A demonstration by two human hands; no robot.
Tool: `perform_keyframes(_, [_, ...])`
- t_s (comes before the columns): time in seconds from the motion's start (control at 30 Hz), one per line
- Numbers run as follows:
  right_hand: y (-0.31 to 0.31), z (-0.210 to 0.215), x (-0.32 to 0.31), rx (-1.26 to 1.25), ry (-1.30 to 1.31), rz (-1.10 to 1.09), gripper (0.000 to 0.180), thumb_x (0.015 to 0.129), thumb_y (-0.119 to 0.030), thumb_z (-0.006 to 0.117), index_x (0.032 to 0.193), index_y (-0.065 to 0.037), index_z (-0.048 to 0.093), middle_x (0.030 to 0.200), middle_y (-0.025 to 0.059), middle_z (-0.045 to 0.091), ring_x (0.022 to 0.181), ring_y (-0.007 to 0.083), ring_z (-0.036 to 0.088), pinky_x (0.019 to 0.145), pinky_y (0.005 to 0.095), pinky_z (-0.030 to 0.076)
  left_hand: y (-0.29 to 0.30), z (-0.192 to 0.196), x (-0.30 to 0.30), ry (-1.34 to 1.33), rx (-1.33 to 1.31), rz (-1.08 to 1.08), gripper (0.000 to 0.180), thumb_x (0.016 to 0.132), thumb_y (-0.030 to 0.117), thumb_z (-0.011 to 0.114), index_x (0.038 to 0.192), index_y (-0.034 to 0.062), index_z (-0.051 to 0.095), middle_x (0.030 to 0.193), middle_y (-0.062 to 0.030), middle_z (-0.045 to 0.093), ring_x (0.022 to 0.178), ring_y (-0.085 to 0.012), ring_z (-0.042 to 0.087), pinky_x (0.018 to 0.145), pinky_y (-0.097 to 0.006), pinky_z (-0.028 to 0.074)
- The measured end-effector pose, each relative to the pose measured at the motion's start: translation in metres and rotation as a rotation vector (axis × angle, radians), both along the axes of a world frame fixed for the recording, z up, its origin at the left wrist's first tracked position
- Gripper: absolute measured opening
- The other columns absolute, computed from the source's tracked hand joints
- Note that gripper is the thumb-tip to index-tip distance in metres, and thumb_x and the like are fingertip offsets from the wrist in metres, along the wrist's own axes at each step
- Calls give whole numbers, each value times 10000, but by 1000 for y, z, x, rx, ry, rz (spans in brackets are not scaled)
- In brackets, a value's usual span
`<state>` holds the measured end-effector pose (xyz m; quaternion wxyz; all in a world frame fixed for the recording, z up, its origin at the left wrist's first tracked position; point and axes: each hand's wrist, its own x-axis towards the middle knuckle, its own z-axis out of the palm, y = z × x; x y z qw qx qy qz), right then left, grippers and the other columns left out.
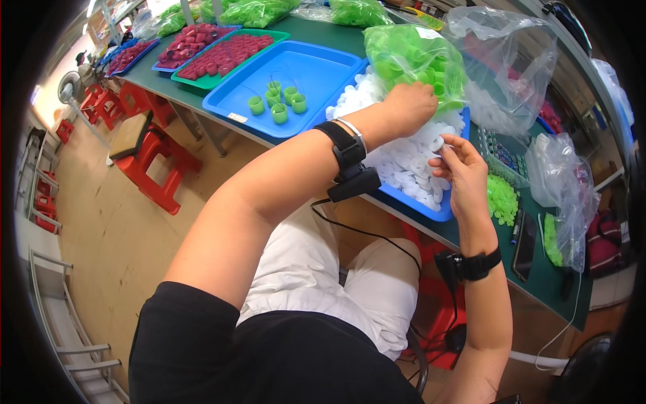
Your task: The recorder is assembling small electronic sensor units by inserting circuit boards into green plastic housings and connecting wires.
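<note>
Over the smooth green tabletop (323,30), a crinkled clear bag (416,39) bulges with green cups (441,66). The left hand (412,108) curls beside it, grip unclear to me; the right hand (464,167) pinches a round white disc (437,143).

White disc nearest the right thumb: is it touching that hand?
Touching: the head view shows the right hand pinching the white disc, with no gap visible between them.

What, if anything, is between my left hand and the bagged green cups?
Possibly the clear bag, whose plastic surrounds the green cups. Your left hand is at the bag's near side; whether it reaches through an opening is hidden.
</note>
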<state>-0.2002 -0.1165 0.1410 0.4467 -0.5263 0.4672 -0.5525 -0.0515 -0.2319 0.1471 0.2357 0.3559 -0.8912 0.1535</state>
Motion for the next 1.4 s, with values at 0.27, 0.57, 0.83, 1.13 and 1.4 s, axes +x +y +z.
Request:
perform_keyframes(0.27, [22, -3, 0, -38, -8, 80, 189, 896, -49, 614, 1073, 16, 632, 894, 69, 647, 757, 126, 628, 665, 225, 504, 4, -1, -8, -74, 50, 84, 168, 780, 78, 575, 936, 51, 632, 1008, -115, 574, 957, -282, 596, 724, -396, 527])
perform_keyframes(0.57, [48, -2, -3, 154, -432, 89, 206, 919, -131, 611, 1084, -8, 616, 896, 47, 636, 811, 124, 621, 741, 240, 497, 2, -4, 3, -90, 69, -14, 171, 790, 47, 547, 949, 80, 601, 938, -80, 594, 907, -286, 635, 701, -397, 527])
perform_keyframes(0.83, [53, -14, -18, 157, -569, 154, 188, 886, -83, 649, 1057, -12, 617, 896, 31, 630, 817, 118, 613, 733, 234, 502, 2, -2, 5, -86, 114, 18, 191, 785, -2, 538, 972, 24, 564, 1028, -169, 527, 832, -352, 631, 689, -419, 525])
perform_keyframes(1.13, [91, -15, -25, 181, -546, 183, 164, 876, -33, 637, 1037, -7, 623, 937, 74, 647, 840, 140, 613, 755, 260, 497, 16, 5, 14, 434, 40, -84, 245, 872, 38, 469, 1070, 97, 601, 934, -154, 580, 803, -342, 610, 734, -414, 496])
perform_keyframes(1.4, [158, -33, -14, 178, -401, 172, 214, 832, 29, 662, 1037, 12, 604, 1017, 100, 655, 873, 136, 614, 803, 273, 508, 178, -13, 52, 876, 1375, -472, 402, 957, 138, 520, 1339, 16, 499, 1095, -81, 632, 1025, -138, 590, 940, -292, 446])
